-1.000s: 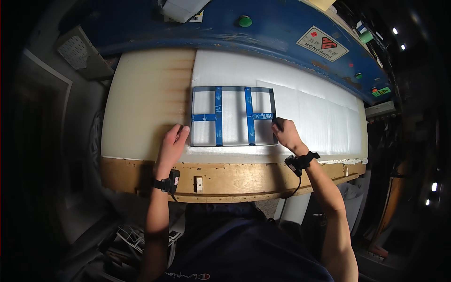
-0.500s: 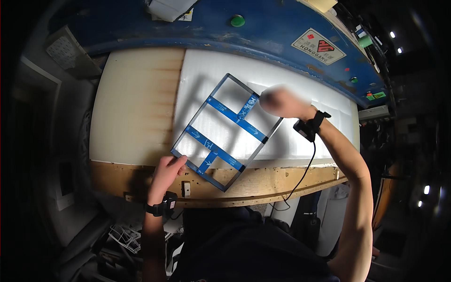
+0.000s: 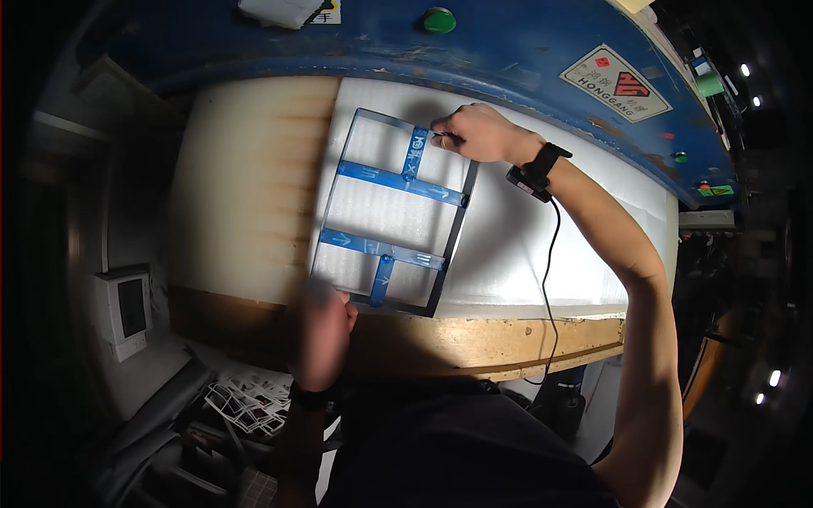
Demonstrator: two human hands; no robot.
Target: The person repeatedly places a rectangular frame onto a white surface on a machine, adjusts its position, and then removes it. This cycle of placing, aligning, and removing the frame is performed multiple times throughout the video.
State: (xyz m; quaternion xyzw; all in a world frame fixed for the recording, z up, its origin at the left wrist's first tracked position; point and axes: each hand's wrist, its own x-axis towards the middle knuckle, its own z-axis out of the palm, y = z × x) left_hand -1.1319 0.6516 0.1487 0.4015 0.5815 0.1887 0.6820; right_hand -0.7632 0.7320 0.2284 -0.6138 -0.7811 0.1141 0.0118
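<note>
A dark rectangular metal frame (image 3: 459, 233) lies between my hands, with crossbars and short struts covered in blue film. My right hand (image 3: 484, 133) pinches its far right corner, fingers curled over the rim beside a blue strut (image 3: 415, 154). At the near left corner is my left hand (image 3: 324, 339), smeared by motion, its curled fingers closed round the edge. Under the frame a white foam sheet (image 3: 550, 254) covers part of the worktable. I cannot tell whether the whole frame rests on the foam.
Beyond the foam rises a blue machine beam (image 3: 508, 63) with a green button (image 3: 439, 20). A bare cream board (image 3: 246, 186) lies left, and a wooden edge (image 3: 508, 343) runs along the front. A black cable (image 3: 550, 279) hangs from my right wrist device (image 3: 531, 182).
The frame has turned counter-clockwise and stands straighter before me. My right hand has moved a little left and away from me; my left hand has shifted slightly right. My view has shifted slightly.
</note>
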